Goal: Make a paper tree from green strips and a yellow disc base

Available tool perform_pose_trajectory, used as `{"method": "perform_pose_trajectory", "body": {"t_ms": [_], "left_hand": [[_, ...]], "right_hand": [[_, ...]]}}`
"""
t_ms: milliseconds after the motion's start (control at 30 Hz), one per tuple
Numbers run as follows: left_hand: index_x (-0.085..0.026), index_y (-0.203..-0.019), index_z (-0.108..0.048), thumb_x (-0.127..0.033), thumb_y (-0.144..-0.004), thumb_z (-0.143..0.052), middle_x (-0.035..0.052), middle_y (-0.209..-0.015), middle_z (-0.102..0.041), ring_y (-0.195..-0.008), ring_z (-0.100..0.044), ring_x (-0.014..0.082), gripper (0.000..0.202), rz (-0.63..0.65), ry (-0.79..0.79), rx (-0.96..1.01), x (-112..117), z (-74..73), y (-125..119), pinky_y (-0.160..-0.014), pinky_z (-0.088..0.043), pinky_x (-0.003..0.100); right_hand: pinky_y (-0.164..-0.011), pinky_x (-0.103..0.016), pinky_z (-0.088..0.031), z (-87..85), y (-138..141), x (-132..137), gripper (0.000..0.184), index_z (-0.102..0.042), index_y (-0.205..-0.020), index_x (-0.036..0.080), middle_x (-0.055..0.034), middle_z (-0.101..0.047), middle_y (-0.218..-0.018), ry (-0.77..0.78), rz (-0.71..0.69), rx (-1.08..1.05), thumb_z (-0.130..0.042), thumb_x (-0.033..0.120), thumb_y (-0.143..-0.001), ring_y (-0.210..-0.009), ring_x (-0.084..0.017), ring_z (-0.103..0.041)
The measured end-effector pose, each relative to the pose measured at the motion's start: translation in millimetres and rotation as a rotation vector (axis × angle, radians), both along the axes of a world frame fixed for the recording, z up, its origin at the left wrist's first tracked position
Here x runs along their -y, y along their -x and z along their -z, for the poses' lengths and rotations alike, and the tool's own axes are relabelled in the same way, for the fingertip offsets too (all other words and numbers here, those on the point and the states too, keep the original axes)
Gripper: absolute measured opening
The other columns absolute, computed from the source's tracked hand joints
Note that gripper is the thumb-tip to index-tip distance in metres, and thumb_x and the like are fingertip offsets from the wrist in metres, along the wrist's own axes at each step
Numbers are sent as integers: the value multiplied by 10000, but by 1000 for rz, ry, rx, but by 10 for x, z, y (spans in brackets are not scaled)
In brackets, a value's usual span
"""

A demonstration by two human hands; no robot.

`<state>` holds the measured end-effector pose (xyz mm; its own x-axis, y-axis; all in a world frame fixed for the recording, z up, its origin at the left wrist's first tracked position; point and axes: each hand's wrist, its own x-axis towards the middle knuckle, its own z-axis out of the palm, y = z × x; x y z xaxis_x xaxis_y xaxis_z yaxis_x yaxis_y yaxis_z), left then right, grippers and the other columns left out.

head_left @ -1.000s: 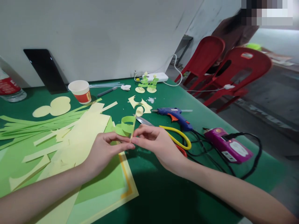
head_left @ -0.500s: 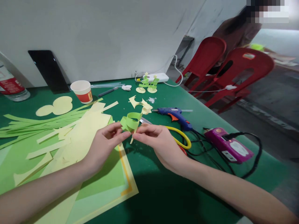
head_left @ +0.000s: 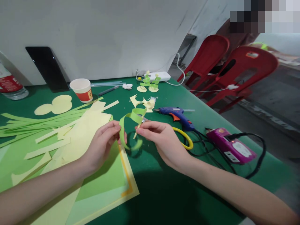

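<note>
My left hand (head_left: 105,140) pinches a curled green paper strip (head_left: 136,115) that loops between my two hands, its lower end hanging in a curve. Between the fingertips of my right hand (head_left: 157,134) is a thin pale yellow paper stick (head_left: 137,129), tilted, with the strip's upper loop against it. Behind the hands lie cream paper scraps (head_left: 150,105) with round cut-outs. Part of some scissors shows by my right hand, with a yellow handle (head_left: 187,142). The blue glue gun (head_left: 173,112) rests to the right.
Paper sheets (head_left: 103,190) and green strips (head_left: 42,125) cover the left. A paper cup (head_left: 82,90), a phone (head_left: 48,70) and a bottle (head_left: 10,82) stand behind. Two small paper plants (head_left: 153,83) stand near a power strip (head_left: 159,76). A purple power box (head_left: 231,145) with cables lies right; red chairs (head_left: 248,65) stand beyond.
My left hand has moved a little left, away from my right hand. The green strip has uncurled into a longer, looser loop. The yellow stick stays in my right fingers.
</note>
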<state>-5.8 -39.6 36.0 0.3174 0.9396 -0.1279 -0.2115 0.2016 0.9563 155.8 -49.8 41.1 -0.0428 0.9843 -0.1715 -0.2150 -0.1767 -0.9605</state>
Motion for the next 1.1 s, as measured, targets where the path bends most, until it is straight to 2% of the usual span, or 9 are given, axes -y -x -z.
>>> {"method": "perform_pose_trajectory", "body": {"t_ms": [100,200,300,367,467,533,667,867,1100], "left_hand": [[-160,-598,-606,-295,-854,-444,2,-526,-566,-485,-469,112,332,127,-1,-63,16,15,27,-562,-384,255],[-154,-553,-641,-315,-876,-375,40,-542,-586,-526,-494,136,448,248,-115,-195,16,54,63,-603,-386,282],[-172,-442,-530,-331,-877,-380,7,-477,-474,-529,-440,129,487,171,-189,-263,-15,107,81,-616,-371,275],[-175,-501,-525,-320,-862,-418,-11,-510,-454,-539,-419,123,403,97,-193,-261,-38,141,82,-594,-367,264],[-183,-718,-623,-219,-805,-475,7,-680,-569,-652,-495,137,175,107,-194,-242,-44,170,71,-625,-404,261],[-188,-811,-664,-193,-789,-495,29,-777,-630,-747,-550,159,171,152,-187,-242,-26,172,61,-699,-437,280],[-190,-870,-705,-294,-803,-557,48,-844,-688,-833,-603,188,193,176,-146,-223,19,154,40,-798,-468,313],[-211,-826,-731,-255,-734,-657,32,-867,-717,-838,-636,193,126,136,-103,-199,42,126,14,-799,-491,300],[-219,-709,-705,-272,-774,-625,-13,-739,-686,-737,-598,134,115,20,-131,-216,22,111,33,-714,-465,230]], "right_hand": [[-634,-222,-400,10,-5,-1,103,-686,-588,192,17,-635,-671,-18,13,2,-776,197,-539,-660,-83,-525],[-615,-220,-396,8,-2,3,110,-684,-573,196,26,-624,-644,-10,17,-12,-780,173,-523,-638,-78,-515],[-596,-210,-387,-1,6,7,120,-685,-566,198,35,-607,-609,28,8,-22,-784,162,-509,-605,-64,-492],[-606,-209,-391,-4,10,8,115,-688,-570,200,32,-613,-614,39,-1,-26,-786,178,-513,-614,-64,-497],[-642,-223,-406,3,12,7,102,-691,-579,201,18,-635,-654,36,-5,-26,-780,200,-528,-655,-79,-519],[-645,-235,-408,16,9,5,99,-692,-581,202,13,-636,-653,27,-15,-15,-777,195,-529,-655,-87,-522],[-645,-252,-414,44,-3,4,90,-699,-587,203,12,-631,-637,4,-58,22,-773,211,-538,-646,-100,-526],[-598,-252,-384,73,-8,9,109,-697,-608,203,13,-606,-638,-16,-83,74,-770,263,-555,-629,-99,-489],[-516,-246,-234,57,-33,1,197,-664,-775,188,46,-422,-617,-171,-147,290,-715,323,-640,-567,-75,-324]]}}
